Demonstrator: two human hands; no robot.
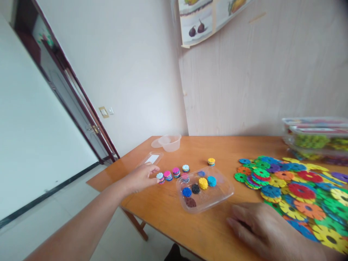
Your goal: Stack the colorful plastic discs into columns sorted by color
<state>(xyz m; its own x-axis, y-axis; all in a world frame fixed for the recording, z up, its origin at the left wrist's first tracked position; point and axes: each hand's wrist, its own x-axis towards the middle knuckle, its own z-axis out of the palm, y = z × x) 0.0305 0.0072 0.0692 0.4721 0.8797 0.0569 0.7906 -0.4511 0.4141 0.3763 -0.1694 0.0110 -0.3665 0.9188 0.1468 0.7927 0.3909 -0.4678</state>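
Note:
My left hand (143,177) reaches in from the left, thumb and forefinger apart. Its fingertips are right beside a small stack of notched discs with a white one on top (160,175); whether they touch it is hard to tell. Two pink-topped stacks (168,175) and another white-topped stack (185,168) stand to its right. A clear plastic tray (227,194) holds yellow (203,183), light blue, dark blue, black and brown discs. My right hand (258,223) rests on the table right of the tray, fingers loosely bent and a gap by the thumb, with nothing visible in it.
Larger coloured flower-shaped discs (301,192) spread over the table's right side. Behind them stand clear lidded boxes (312,139). A yellow-topped stack (211,161) sits behind the tray. A clear bowl (171,143) and a flat clear lid (152,158) lie at the back left of the wooden table (160,214).

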